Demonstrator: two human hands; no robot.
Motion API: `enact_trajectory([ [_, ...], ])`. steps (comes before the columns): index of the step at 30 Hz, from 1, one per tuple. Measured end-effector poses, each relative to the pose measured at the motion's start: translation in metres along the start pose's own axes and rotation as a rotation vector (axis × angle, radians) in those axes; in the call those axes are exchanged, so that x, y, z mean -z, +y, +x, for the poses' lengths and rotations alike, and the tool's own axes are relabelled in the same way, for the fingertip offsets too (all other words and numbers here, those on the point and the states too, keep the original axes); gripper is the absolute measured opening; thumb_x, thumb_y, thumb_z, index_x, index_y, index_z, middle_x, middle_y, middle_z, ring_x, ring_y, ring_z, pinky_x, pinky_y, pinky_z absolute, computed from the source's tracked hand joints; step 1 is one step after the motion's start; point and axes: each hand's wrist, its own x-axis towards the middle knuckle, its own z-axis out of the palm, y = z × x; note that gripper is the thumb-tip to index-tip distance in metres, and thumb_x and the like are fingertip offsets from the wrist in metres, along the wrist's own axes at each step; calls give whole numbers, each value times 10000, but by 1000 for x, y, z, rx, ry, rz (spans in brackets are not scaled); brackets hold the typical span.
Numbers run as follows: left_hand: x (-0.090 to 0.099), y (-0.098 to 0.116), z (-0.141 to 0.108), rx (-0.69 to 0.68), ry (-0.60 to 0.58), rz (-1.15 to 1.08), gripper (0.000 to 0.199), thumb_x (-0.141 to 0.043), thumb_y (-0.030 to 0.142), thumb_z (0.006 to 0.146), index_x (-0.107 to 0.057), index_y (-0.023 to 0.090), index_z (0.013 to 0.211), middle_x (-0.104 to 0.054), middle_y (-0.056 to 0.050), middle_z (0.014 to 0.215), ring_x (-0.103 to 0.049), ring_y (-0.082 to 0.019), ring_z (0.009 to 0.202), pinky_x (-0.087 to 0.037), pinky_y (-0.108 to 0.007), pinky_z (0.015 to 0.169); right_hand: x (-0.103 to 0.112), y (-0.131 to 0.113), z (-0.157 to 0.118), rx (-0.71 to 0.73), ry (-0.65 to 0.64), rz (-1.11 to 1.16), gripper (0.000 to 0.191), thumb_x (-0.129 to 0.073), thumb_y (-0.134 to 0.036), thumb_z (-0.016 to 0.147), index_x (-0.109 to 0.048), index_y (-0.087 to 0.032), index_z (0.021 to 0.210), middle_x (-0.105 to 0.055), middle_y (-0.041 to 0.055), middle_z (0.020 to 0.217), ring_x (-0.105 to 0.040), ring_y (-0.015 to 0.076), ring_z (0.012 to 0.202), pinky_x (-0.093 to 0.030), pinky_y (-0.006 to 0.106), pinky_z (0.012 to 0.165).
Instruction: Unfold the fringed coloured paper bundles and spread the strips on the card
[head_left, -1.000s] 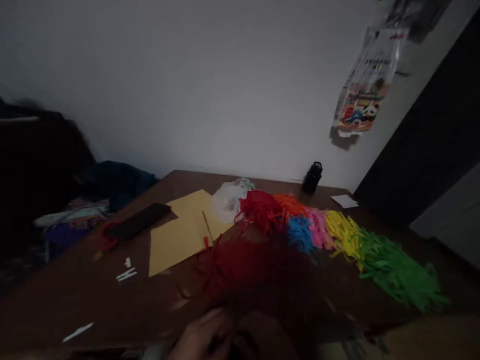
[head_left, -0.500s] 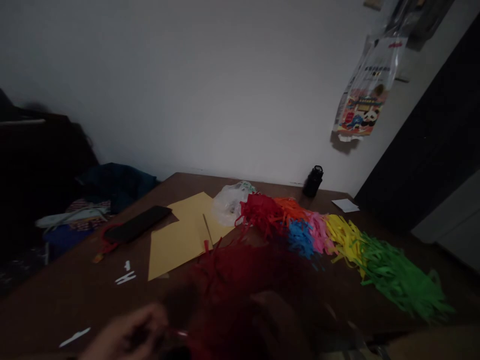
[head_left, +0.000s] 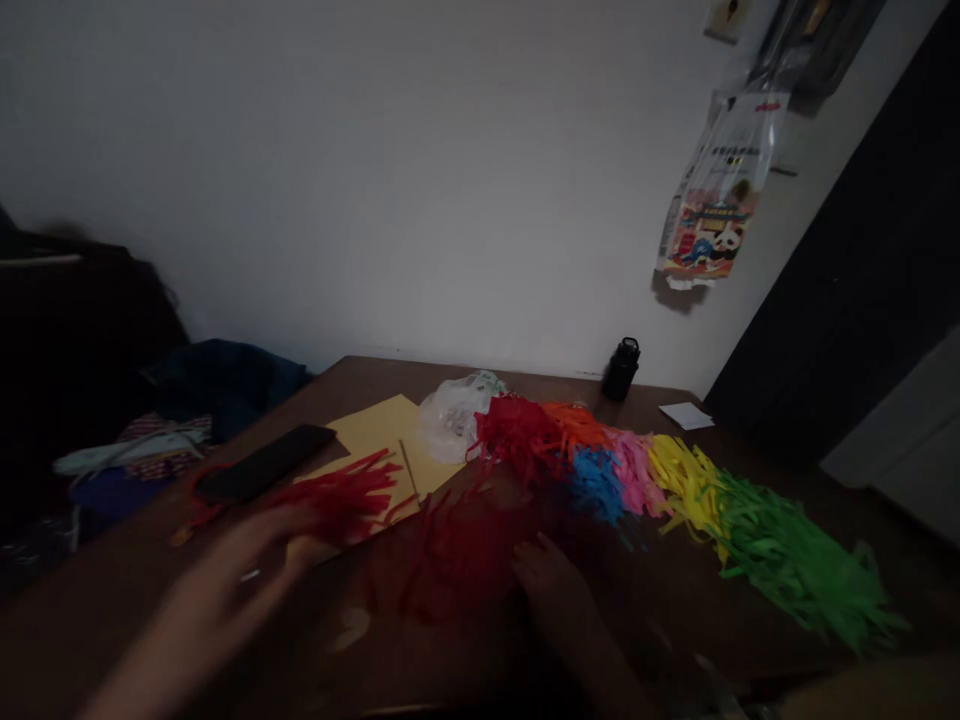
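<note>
In dim light, my left hand (head_left: 255, 560) is closed around a bunch of red paper fringe (head_left: 352, 492). The strips fan out to the right over the yellow paper sheets (head_left: 386, 425). My right hand (head_left: 551, 580) is low over the table, fingers stretched out at the right edge of a dark red heap of fringe (head_left: 465, 545). It is too dark to tell how firmly they touch. Behind it lies a row of fringe bunches: red (head_left: 521, 430), orange (head_left: 577, 427), blue (head_left: 598, 480), pink (head_left: 637, 470), yellow (head_left: 686, 475) and green (head_left: 802, 555).
A crumpled clear plastic bag (head_left: 450, 415) rests on the brown table (head_left: 360, 375). A dark flat phone-like object (head_left: 262, 465) lies at left, above something red. At the back stand a black bottle-shaped object (head_left: 621, 368) and a white paper (head_left: 686, 416). A printed bag (head_left: 716, 200) hangs on the wall.
My left hand has moved up and forward, bringing the red fringe over the yellow sheets. My right hand has shifted slightly up, its fingers now extended. The camera view has tilted a little.
</note>
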Motion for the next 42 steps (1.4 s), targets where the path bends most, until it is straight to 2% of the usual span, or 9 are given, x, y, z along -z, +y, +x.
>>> enact_trajectory([
  [2,-32,46,-9,-250,-262,-128,338,-515,402,921,-588,307,1237,-643,-9,1326,-608,-205,1189,-499,-329,1011,4,-7,-4,13,104,1,248,-531,-9,832,-696,-129,974,-715,108,1087,-662,188,1025,-447,383,1072],
  [4,-63,90,-18,-397,-510,-169,585,-606,244,858,-441,336,1412,-490,-21,1491,-512,-230,1312,-461,-368,1068,13,-16,-8,29,183,25,224,-523,-18,839,-685,-129,947,-711,104,1087,-649,185,1045,-435,370,1083],
  [8,-106,134,-18,-474,-708,-125,668,-604,107,805,-448,295,1426,-477,-59,1496,-477,-263,1342,-404,-441,1117,27,-27,-21,59,198,70,225,-491,-18,856,-656,-146,937,-718,73,1028,-655,148,998,-400,329,1108],
  [12,-119,115,1,-367,-743,143,568,-471,-5,798,-601,201,1311,-534,-146,1427,-492,-336,1319,-412,-542,1077,25,-22,-40,86,320,85,248,-430,-10,858,-631,-148,901,-731,74,978,-673,143,957,-451,314,1051],
  [17,-100,81,4,-157,-603,364,585,-411,-37,781,-615,155,1294,-532,-188,1404,-520,-356,1290,-421,-582,1045,27,-20,-49,14,302,92,312,-402,13,854,-632,-162,974,-729,92,1040,-672,170,1016,-507,350,989],
  [24,-100,124,-24,-567,-501,-92,726,-596,101,761,-431,301,1438,-470,-56,1498,-456,-278,1356,-412,-442,1119,30,-27,-35,15,341,191,321,-378,6,893,-648,-152,959,-735,67,986,-673,151,973,-451,332,1046],
  [31,-122,125,-26,-315,-564,-206,303,-468,77,828,-692,223,971,-746,-54,1035,-690,-206,971,-547,-294,877,18,-22,-45,-155,289,228,302,-395,-32,902,-619,-224,968,-714,-10,883,-662,144,853,-425,351,1003],
  [36,-103,126,-12,-100,-604,-207,361,-300,242,985,-656,205,943,-729,-88,996,-693,-209,943,-526,-310,842,24,-26,-17,-394,90,121,245,-472,-19,858,-609,-214,805,-656,17,775,-606,202,726,-444,375,787],
  [42,-115,131,5,-7,-657,87,339,-337,166,949,-625,177,1126,-712,-131,1124,-705,-232,999,-519,-324,845,25,-27,19,-561,-155,-41,144,-577,-110,891,-656,-195,807,-669,73,755,-622,270,733,-431,424,750],
])
